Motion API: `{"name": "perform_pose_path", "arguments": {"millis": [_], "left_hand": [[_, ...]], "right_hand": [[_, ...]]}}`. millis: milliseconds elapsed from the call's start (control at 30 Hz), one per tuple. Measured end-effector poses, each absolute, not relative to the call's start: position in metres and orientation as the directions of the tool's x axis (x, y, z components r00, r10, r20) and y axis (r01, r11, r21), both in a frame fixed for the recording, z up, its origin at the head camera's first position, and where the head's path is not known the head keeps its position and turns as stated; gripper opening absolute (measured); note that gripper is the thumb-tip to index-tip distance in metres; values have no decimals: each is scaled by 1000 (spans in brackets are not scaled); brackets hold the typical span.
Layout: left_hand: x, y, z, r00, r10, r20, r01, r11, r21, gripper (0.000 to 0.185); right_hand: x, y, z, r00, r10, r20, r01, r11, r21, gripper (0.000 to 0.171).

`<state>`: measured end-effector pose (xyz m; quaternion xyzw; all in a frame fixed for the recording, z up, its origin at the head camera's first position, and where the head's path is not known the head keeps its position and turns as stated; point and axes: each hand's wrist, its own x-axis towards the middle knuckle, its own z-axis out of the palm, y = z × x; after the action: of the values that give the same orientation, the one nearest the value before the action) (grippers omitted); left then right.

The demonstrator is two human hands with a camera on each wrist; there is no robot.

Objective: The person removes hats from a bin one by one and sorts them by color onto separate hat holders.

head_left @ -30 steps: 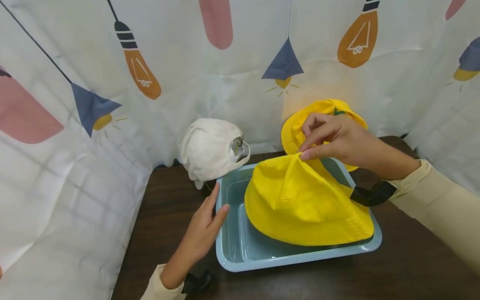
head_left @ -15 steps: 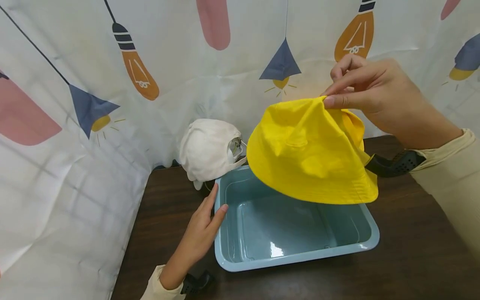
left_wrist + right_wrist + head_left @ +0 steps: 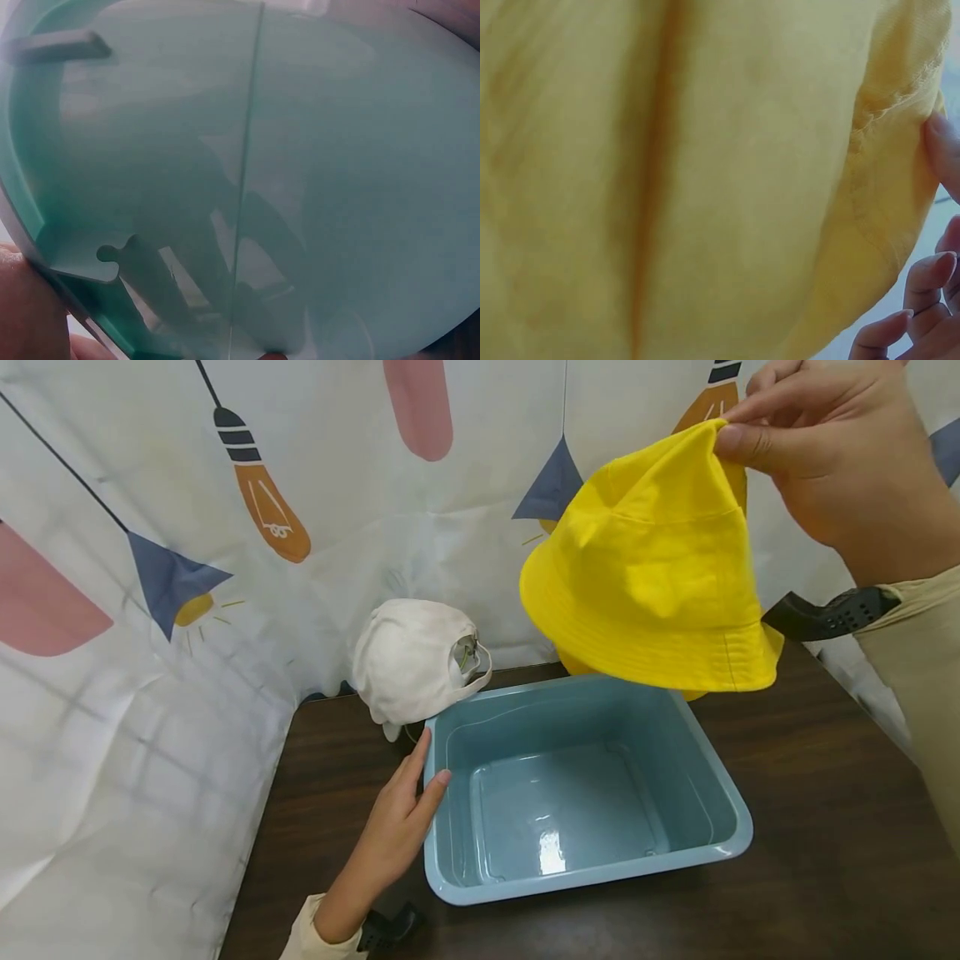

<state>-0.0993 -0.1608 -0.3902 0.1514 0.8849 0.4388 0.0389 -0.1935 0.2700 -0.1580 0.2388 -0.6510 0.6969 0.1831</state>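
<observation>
My right hand (image 3: pixel 847 460) pinches a yellow bucket hat (image 3: pixel 652 585) by the top of its crown, at the upper right of the head view. The hat hangs brim down above the back edge of a blue plastic basin (image 3: pixel 588 883). Yellow cloth (image 3: pixel 742 180) fills most of the right wrist view, with the fingers at its right edge. My left hand (image 3: pixel 393 818) rests against the basin's left rim with fairly straight fingers. The left wrist view is mostly the basin's outer wall (image 3: pixel 337 187). Inside the basin only bare bottom shows.
A white cap (image 3: pixel 412 660) sits at the basin's back left corner, its strap by the rim. Behind the raised hat, another yellow hat (image 3: pixel 573 663) is mostly hidden. The dark wooden table (image 3: pixel 810 827) meets a patterned cloth backdrop (image 3: pixel 345 460).
The right hand has lifted the yellow bucket hat up and to the right, out of the basin, uncovering its inside. The left hand has stayed at the left rim.
</observation>
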Motion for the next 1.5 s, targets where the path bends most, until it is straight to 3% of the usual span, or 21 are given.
{"name": "perform_pose_path", "arguments": {"millis": [200,433,800,1000,1233,1500], "left_hand": [[-99,-160,-391,-951,301,75,241,565,789,69],[-98,-160,-391,-953,297,61,226,561,796,69],[-98,-162,-391,-955,292,51,214,560,801,69],[-97,-162,-391,-954,296,46,210,551,807,68],[-98,-161,-391,-951,303,60,225,546,807,68],[-98,-163,-391,-949,307,70,236,549,802,68]], "right_hand": [[-211,289,-158,-808,-12,588,-585,-100,-805,26],[-232,313,-180,-839,-24,544,-544,53,-837,26],[-250,317,-200,-866,-166,472,-491,101,-865,20],[-257,320,-203,-892,-204,402,-450,350,-822,17],[-261,344,-212,-954,-118,275,-287,622,-729,20],[-264,367,-221,-977,-17,212,-163,699,-696,27]]}}
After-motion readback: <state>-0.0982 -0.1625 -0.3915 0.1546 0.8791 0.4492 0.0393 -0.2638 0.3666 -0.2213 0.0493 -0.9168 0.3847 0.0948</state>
